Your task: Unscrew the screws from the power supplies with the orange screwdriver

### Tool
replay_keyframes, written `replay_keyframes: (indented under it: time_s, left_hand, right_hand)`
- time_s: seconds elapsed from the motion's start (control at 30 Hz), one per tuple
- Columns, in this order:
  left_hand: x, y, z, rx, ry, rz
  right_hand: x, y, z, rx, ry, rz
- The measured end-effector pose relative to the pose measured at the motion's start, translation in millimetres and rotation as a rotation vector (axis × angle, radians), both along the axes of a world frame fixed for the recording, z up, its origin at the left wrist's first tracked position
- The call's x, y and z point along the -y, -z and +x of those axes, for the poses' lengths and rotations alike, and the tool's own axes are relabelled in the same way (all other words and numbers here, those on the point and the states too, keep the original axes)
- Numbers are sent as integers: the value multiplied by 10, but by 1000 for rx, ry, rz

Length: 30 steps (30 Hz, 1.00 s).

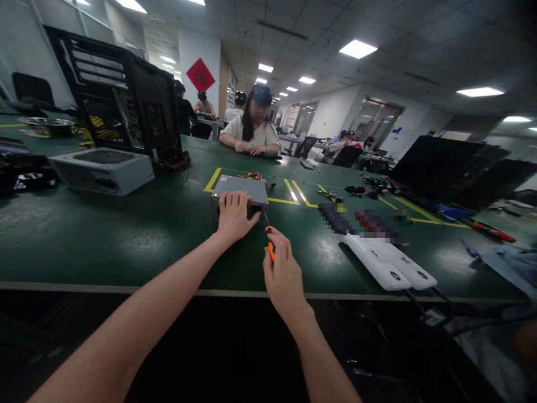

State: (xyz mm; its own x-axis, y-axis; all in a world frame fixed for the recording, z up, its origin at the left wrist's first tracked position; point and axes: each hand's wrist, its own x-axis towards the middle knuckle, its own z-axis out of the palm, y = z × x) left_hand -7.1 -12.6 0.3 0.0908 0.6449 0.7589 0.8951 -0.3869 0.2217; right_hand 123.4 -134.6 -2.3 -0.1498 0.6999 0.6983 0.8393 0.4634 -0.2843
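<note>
A grey metal computer power supply (240,186) sits on the green table, with coloured cables (250,176) bunched behind it. My left hand (235,215) grips this box, fingers spread over its top and thumb low on the near side. In my right hand (283,268) is an orange and black screwdriver (271,246), its thin shaft pointing up at the box's near right corner. Whether the tip sits in a screw is too small to tell.
On the left stand a second power supply (107,168), an open black computer case (126,101) and a metal bowl (48,126). Two white power banks (377,260), with cables over the table edge, lie right. A co-worker (251,126) sits opposite. Black panels (436,168) stand far right.
</note>
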Motion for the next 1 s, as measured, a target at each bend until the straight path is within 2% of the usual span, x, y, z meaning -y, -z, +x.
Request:
replay_keyframes:
  time_s: [0.07,0.23,0.43,0.67,1.0]
  left_hand:
    - [-4,4,-4,-12,-4,8]
    - [-8,6,-9,-16,-7,9]
    - [-3,0,-10,-15,-1,12]
    - [-5,2,-11,-17,-4,19]
    - [-9,11,33,22,-18,22]
  right_hand:
    - [-27,3,3,4,14,27]
    - [-35,-19,30,-75,149,25]
    - [13,-14,-22,-42,26,15]
    - [-39,-9,33,-82,187,14]
    - [-7,3,-4,-101,174,-20]
